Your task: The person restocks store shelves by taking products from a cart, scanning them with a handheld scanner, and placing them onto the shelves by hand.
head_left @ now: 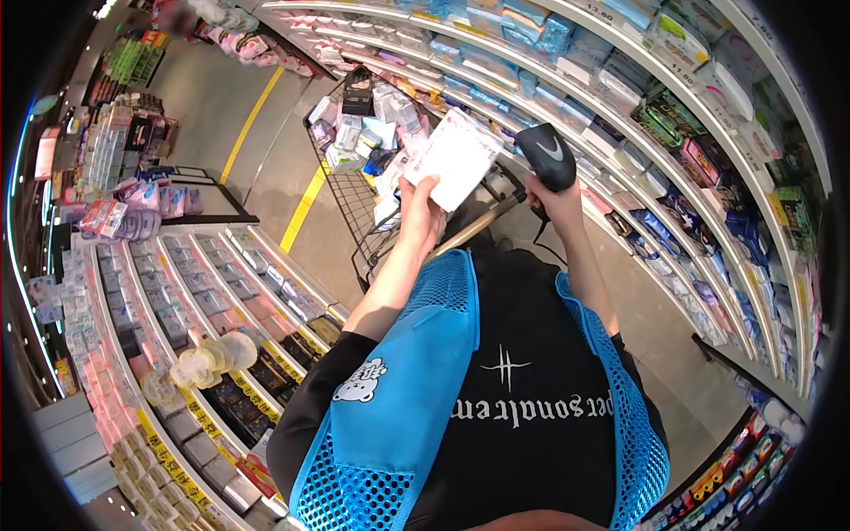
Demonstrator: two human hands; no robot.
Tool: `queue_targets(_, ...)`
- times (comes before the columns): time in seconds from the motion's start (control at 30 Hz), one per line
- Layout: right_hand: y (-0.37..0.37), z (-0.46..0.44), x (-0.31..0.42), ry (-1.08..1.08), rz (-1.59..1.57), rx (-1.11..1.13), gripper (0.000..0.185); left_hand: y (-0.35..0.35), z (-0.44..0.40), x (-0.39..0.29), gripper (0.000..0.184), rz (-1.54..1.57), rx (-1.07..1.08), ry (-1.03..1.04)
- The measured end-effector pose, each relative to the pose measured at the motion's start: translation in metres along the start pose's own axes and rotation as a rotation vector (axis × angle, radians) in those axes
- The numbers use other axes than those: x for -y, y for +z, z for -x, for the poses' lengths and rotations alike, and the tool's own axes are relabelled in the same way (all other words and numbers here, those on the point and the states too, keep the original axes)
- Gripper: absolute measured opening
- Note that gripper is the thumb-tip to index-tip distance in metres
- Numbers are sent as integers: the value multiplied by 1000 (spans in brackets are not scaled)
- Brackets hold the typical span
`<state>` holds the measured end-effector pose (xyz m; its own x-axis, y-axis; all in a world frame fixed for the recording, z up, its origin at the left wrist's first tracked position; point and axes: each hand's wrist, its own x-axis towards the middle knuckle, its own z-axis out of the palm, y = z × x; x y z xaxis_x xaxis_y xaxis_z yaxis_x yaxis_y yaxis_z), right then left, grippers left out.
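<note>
My left hand is closed around the near edge of a flat white package, its thumb lying on the face. Pale print runs along the package's edges, too washed out to read. My right hand grips a black handheld barcode scanner, whose head points forward beside the package, apart from it. A dark cable hangs below that hand. Just beyond the left hand stands a wire shopping cart piled with packaged goods, and its pale handle bar passes beneath both forearms.
Tall shelves of packaged goods curve along the right. Lower racks of small boxes line the left, with a pale round stacked display sticking out. A yellow floor line crosses the aisle. Another stocked display stands farther off.
</note>
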<state>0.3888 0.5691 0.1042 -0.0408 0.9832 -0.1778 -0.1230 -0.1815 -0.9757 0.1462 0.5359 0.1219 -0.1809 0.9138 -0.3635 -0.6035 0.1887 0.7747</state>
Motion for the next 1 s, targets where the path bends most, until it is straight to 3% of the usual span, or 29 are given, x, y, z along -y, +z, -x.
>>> queue_targets(0.07,-2,9,10,-34,-71,-38,20,15,8,-4,69,-56,27,37)
queue_targets(0.17,-2,18,23,-46,-226,-98,25,27,11,0,77,-378,134,259)
queue_targets(0.33,-4,30,48,31,-325,-174,30,39,5,7,71,-633,367,673)
queue_targets(0.43,-10,30,41,15,-367,-203,35,45,5,0,66,-1002,405,1000)
queue_targets(0.57,-13,32,38,4,-403,-166,34,49,4,2,50,-1023,409,1237)
queue_targets(0.8,-20,41,52,-10,-517,-172,38,58,8,-9,54,-1104,482,1264)
queue_targets(0.9,-21,41,47,-49,-459,-261,43,69,10,-13,59,-997,593,1147)
queue_targets(1.0,-22,45,52,-18,-430,-285,48,66,4,-4,65,-787,667,881)
